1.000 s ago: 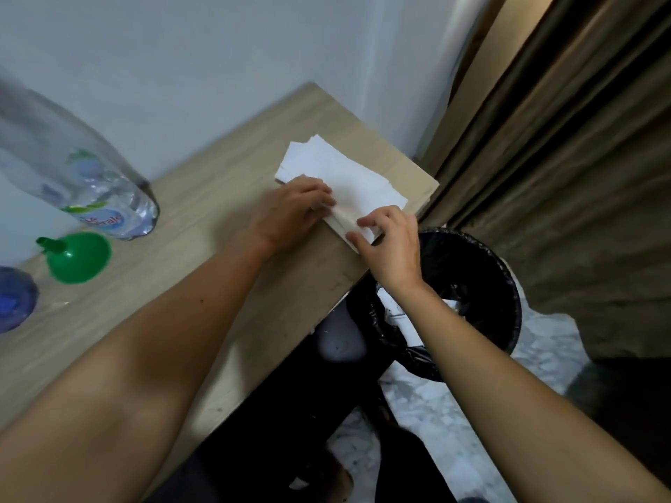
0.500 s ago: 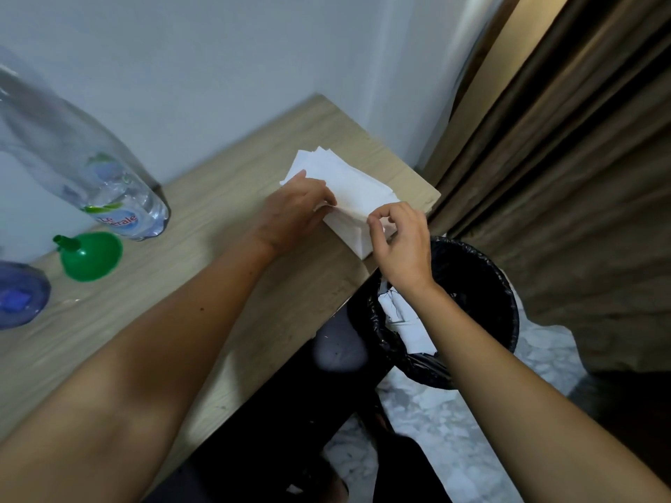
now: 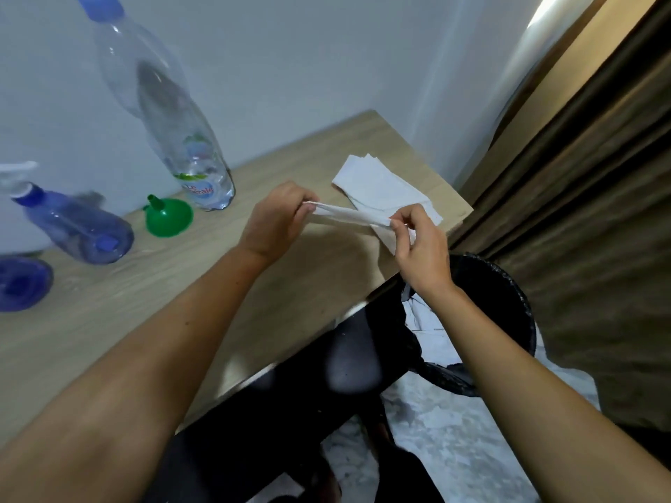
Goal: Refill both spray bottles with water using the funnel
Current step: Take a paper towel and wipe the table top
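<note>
Hands [image 3: 348, 226] have lifted a tissue [image 3: 350, 214] off the stack [image 3: 381, 186]

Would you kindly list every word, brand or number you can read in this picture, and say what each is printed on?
"Le ...erale", in red, only partly readable: on the label of the water bottle.
Green mark above it on the same label: too blurred to read.
Spray bottles, funnel and tissues: no text visible.

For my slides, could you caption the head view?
Both hands, left and right, stretch a tissue above the table.
</note>
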Demonstrator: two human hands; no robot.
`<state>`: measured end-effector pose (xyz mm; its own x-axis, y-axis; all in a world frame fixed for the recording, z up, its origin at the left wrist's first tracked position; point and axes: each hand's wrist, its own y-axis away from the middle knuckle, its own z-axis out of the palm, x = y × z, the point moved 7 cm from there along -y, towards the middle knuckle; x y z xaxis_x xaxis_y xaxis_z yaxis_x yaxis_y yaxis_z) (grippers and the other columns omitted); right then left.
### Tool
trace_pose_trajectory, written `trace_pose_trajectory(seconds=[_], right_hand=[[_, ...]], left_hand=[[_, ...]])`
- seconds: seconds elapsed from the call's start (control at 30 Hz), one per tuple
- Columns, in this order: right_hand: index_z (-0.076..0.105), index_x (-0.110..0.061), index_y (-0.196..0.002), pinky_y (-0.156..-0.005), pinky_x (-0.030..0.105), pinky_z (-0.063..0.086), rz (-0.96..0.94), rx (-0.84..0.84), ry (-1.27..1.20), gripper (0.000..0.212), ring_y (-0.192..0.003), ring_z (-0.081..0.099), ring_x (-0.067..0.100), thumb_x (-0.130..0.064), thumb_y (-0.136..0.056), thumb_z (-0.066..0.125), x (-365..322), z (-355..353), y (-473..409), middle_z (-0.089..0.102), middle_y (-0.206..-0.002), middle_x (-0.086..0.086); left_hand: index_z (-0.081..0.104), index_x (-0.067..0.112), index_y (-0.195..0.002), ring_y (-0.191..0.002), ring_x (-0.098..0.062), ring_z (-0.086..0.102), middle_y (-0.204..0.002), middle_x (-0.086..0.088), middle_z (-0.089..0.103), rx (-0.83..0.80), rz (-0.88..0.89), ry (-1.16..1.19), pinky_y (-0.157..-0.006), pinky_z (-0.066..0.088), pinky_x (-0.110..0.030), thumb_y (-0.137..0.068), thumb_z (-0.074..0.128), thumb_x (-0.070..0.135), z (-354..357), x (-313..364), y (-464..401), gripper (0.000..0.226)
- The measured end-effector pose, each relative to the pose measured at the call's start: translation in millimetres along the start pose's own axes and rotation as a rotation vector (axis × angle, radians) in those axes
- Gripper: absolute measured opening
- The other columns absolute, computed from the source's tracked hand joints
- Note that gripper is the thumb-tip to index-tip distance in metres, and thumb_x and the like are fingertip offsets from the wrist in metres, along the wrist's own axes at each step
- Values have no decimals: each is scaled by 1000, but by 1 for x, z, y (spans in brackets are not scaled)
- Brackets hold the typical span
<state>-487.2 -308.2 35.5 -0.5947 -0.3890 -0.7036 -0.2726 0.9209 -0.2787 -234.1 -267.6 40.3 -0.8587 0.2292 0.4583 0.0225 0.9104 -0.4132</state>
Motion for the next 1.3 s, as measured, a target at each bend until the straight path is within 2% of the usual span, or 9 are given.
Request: trace_pose_trajectory(seconds=[0.27, 0.47, 0.6, 0.67, 0.77, 0.93, 1.07, 1.2, 1.3], right_hand=[[63, -17, -100, -76, 36, 48, -87, -211, -68, 7, -81, 60, 16, -14, -104, 58, -55, 67, 35, 69, -89, -2], [66, -14, -101, -73, 40, 53, -320, -374, -121, 5, -85, 73, 27, -9, -100, 65, -107, 120, 73, 74, -89, 1], [68, -12, -102, -76, 41, 53, -418, -488, -144, 4, -86, 73, 29, -12, -98, 66, -129, 150, 107, 76, -92, 3], [69, -13, -103, -76, 40, 54, -470, -546, -137, 8, -83, 73, 28, -18, -98, 66, -136, 162, 126, 77, -94, 2], [73, -14, -102, -74, 38, 55, -553, -619, -138, 9, -79, 70, 24, -19, -96, 69, -143, 171, 154, 77, -94, 1], [75, -13, -102, -83, 39, 54, -619, -670, -120, 12, -92, 67, 25, -15, -91, 79, -145, 179, 174, 74, -97, 3], [77, -10, -112, -95, 29, 49, -665, -660, -85, 26, -109, 64, 28, -12, -87, 82, -142, 182, 180, 73, -111, 4], [79, -9, -113, -101, 34, 51, -710, -645, -78, 26, -116, 61, 29, -13, -88, 80, -139, 182, 181, 71, -120, 4], [77, -10, -118, -104, 35, 49, -694, -628, -94, 31, -119, 59, 30, -16, -88, 76, -139, 180, 182, 70, -125, 4]], left_hand=[[71, 8, -107, -91, -21, 61, -100, -11, 69, 91, -192, -40, -78, 48, -33, -102, 67, 9, -65, -33, 134, 7], [73, 11, -109, -96, -26, 67, -105, -10, 72, 129, -427, -147, -82, 49, -34, -104, 54, 30, -111, -36, 239, 27], [75, 12, -109, -95, -23, 69, -104, -6, 74, 179, -543, -186, -84, 50, -29, -104, 62, 25, -129, -23, 310, 19], [78, 11, -108, -94, -21, 70, -103, -5, 76, 191, -581, -188, -84, 51, -27, -105, 60, 29, -132, -15, 343, 25], [79, 12, -109, -98, -22, 74, -108, -3, 78, 221, -652, -200, -87, 57, -35, -105, 61, 31, -132, -2, 385, 27], [81, 12, -108, -114, -21, 73, -115, -4, 79, 300, -723, -232, -100, 57, -39, -101, 73, 21, -127, 9, 414, 14], [81, 13, -114, -106, -27, 67, -106, -3, 77, 284, -729, -328, -91, 57, -40, -100, 74, 31, -123, 6, 416, 23], [81, 18, -116, -105, -22, 58, -101, -3, 68, 261, -757, -379, -72, 60, -44, -100, 73, 35, -119, 5, 417, 25], [78, 16, -120, -115, -27, 57, -112, -5, 65, 293, -796, -374, -76, 59, -45, -103, 64, 42, -120, 5, 414, 34]])
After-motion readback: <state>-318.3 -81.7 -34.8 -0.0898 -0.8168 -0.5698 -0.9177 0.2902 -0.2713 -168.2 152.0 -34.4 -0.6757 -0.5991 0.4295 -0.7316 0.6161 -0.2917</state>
